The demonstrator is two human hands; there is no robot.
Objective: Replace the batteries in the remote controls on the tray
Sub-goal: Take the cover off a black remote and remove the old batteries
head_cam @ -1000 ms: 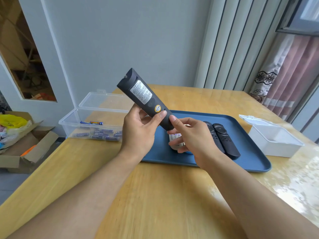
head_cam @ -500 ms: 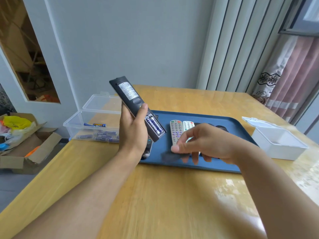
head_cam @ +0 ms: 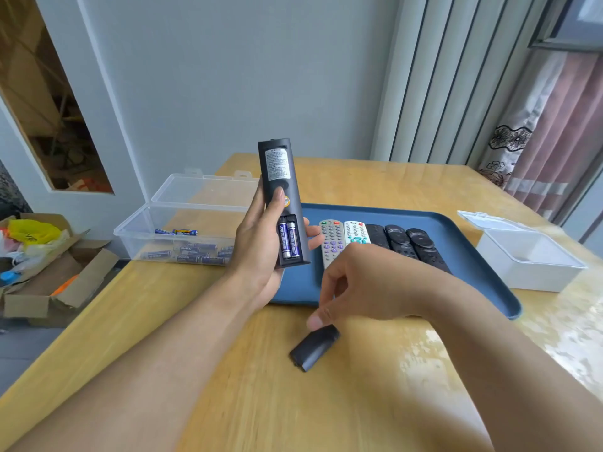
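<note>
Clear box point(head_cam: 182, 223) at left holds loose batteries. Left hand point(head_cam: 261, 256) grips the remote point(head_cam: 281, 197) upright, back showing, compartment open with two cells point(head_cam: 289, 240) seated. Right hand point(head_cam: 365, 282) pinches the cover point(head_cam: 314, 348) against the surface point(head_cam: 326, 402), just in front of the tray point(head_cam: 473, 256); five more remotes lie on it. White box point(head_cam: 528, 259) stands open at right. Step in hand: cover off, being set aside. Next move, as judged: release the cover, then pry out both cells.
</note>
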